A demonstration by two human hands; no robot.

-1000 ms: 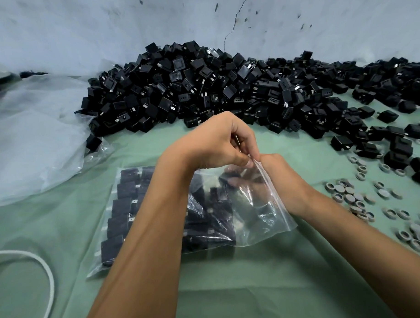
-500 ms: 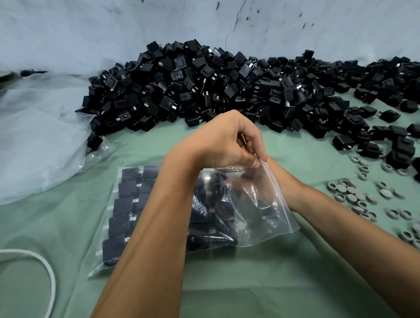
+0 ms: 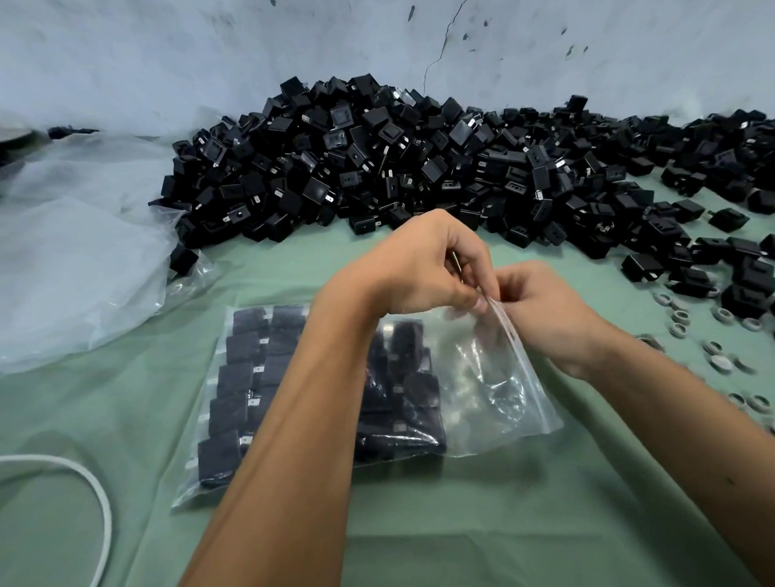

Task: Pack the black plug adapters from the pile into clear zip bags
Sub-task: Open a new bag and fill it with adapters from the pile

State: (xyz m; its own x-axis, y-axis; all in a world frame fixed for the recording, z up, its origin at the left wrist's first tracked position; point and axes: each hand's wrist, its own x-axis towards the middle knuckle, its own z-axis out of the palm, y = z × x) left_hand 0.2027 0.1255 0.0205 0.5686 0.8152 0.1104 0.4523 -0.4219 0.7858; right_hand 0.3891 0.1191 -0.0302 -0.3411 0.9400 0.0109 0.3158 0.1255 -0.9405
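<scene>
Here the left forearm hides part of the clear zip bag [image 3: 496, 385] lying under both hands. Left hand [image 3: 421, 268] and right hand [image 3: 547, 312] meet, each pinching the bag's zip edge. Beyond them lies the adapter pile [image 3: 403, 162].

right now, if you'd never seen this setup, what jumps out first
The huge pile of black plug adapters heaped along the back wall. Then, front and centre, the left hand and right hand pinching the top edge of a clear zip bag packed with adapters.
</scene>
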